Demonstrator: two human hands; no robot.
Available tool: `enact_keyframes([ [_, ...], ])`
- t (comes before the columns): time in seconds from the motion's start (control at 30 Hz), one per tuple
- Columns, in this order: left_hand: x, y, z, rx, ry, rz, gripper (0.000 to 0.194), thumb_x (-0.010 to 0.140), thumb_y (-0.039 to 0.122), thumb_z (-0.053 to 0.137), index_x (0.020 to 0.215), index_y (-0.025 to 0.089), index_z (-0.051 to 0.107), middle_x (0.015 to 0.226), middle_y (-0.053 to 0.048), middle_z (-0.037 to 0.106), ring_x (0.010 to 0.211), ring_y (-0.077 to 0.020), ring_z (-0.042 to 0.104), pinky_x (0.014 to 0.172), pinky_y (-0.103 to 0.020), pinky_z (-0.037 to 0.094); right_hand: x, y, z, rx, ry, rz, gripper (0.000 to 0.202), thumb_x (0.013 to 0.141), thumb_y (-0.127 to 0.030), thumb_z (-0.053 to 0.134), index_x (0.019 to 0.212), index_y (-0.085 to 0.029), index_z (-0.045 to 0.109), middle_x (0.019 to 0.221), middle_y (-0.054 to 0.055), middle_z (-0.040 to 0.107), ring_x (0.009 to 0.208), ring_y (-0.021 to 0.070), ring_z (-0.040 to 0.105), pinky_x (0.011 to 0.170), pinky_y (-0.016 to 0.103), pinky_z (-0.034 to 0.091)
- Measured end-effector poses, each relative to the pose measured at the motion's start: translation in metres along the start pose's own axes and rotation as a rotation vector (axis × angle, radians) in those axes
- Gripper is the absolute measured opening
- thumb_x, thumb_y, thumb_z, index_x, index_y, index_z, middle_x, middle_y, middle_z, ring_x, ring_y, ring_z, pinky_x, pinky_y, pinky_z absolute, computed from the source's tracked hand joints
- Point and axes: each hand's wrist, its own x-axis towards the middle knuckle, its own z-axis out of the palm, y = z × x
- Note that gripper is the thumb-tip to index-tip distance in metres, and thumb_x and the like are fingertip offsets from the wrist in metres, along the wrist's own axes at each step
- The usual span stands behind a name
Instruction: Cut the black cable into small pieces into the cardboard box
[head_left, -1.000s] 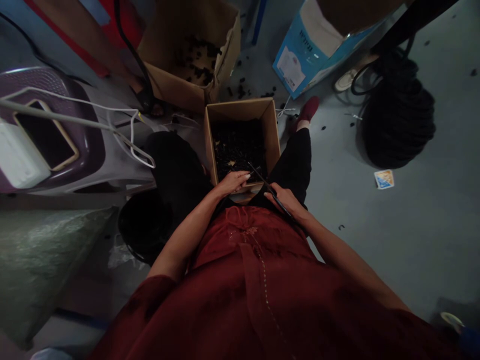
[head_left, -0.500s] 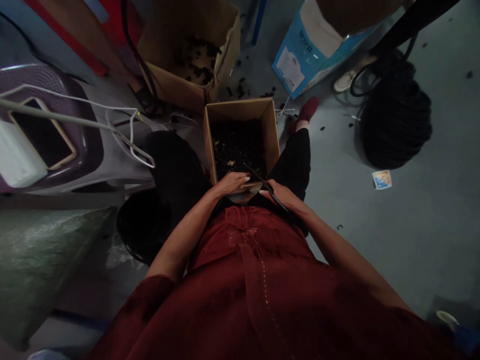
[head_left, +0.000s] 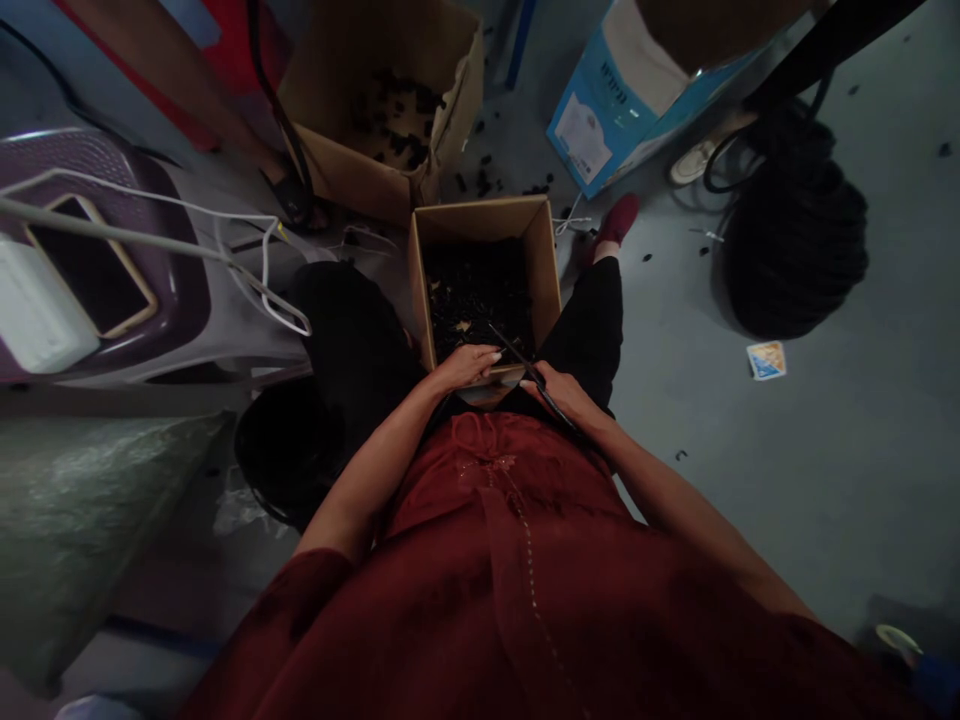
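My right hand [head_left: 566,390] is closed around a long thin black thing [head_left: 553,402], too dark to tell its kind. Its narrow end slants up and left over an open cardboard box [head_left: 549,260] between my knees. At the near rim of that box my left hand [head_left: 466,368] has its fingers pressed together. Whatever they pinch is small, dark and hidden. Inside the box lies a heap of small black pieces [head_left: 480,285], with a few pale scraps among them.
A bigger carton [head_left: 352,180] with black pieces stands beyond. Back right are a blue-and-white box [head_left: 592,130] and a black bundle [head_left: 795,240]. On my left, a purple stool [head_left: 184,290] bears a phone [head_left: 94,265], with white cables across. Another person's foot [head_left: 304,205] is near the carton.
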Motion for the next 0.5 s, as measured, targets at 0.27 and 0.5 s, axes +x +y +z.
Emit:
enact_keyframes([
  [0.27,0.0006,0.0026,0.0001,-0.038,0.004,-0.083,0.031,0.084,0.041,0.042,0.086,0.013,0.056,0.060,0.004,0.045,0.041,-0.0043,0.034,0.041,-0.018,0.024,0.0045,0.0016,0.0053,-0.031,0.007,0.013,0.035,0.087,-0.047,0.041,0.109,-0.020,0.049,0.095,0.013,0.066,0.084,0.0249,0.063,0.066,0.027,0.039],
  [0.5,-0.0002,0.0037,-0.0004,-0.065,-0.005,-0.076,0.030,0.084,0.042,0.043,0.074,0.014,0.050,0.058,0.004,0.044,0.039,-0.0039,0.032,0.040,-0.018,0.022,0.0047,0.0001,0.0044,-0.033,-0.001,0.027,0.038,0.087,-0.050,0.040,0.109,-0.020,0.050,0.094,0.012,0.067,0.085,0.0245,0.063,0.067,0.027,0.039],
])
